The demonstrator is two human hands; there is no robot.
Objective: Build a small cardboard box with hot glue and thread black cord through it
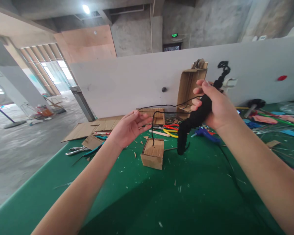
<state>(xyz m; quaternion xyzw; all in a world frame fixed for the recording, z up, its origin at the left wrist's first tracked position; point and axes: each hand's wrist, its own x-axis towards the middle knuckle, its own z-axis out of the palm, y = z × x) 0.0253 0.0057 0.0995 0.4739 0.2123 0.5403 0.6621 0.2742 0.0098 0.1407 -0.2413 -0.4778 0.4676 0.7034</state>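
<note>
My right hand [218, 109] is raised, its fingers wrapped round a thick bundle of black yarn [203, 109]. One end of the bundle hangs down over the table, and a looped end sticks up above the hand. A thin black cord [171, 105] runs from the bundle across to my left hand [128, 129], which pinches it between thumb and forefinger while the other fingers stay loose. Another stretch of cord drops into a small hole in the top of a small cardboard box [152, 153], which sits on the table below and between my hands.
A green table [186, 195] is strewn with scraps. Red and yellow pliers [170, 131], a blue glue gun [207, 134] and silver-jawed pliers [75, 150] lie there. A tall cardboard piece [186, 81] leans by the white partition [127, 85]. Bright sticks and plastic lie right.
</note>
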